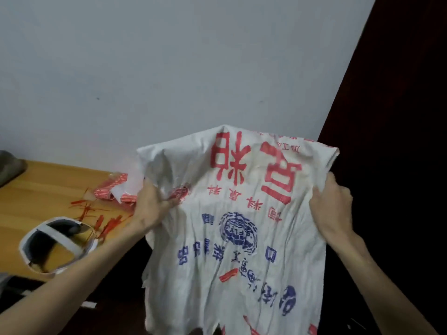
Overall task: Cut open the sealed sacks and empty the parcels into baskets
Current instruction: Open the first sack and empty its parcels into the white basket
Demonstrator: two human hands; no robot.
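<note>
A white woven sack (242,213) with red and blue printed characters hangs upside down in front of me, limp and flat. My left hand (151,206) grips its left edge and my right hand (332,206) grips its right edge, both at about mid-height of the view. The sack's ragged open end hangs at the bottom of the frame. No parcels or basket can be seen.
A wooden table (36,189) stands at the left against a pale wall. On it lie red-and-white tape scraps (113,189), red string pieces (96,216) and a white loop of strapping (58,245). A dark panel (399,117) fills the right side.
</note>
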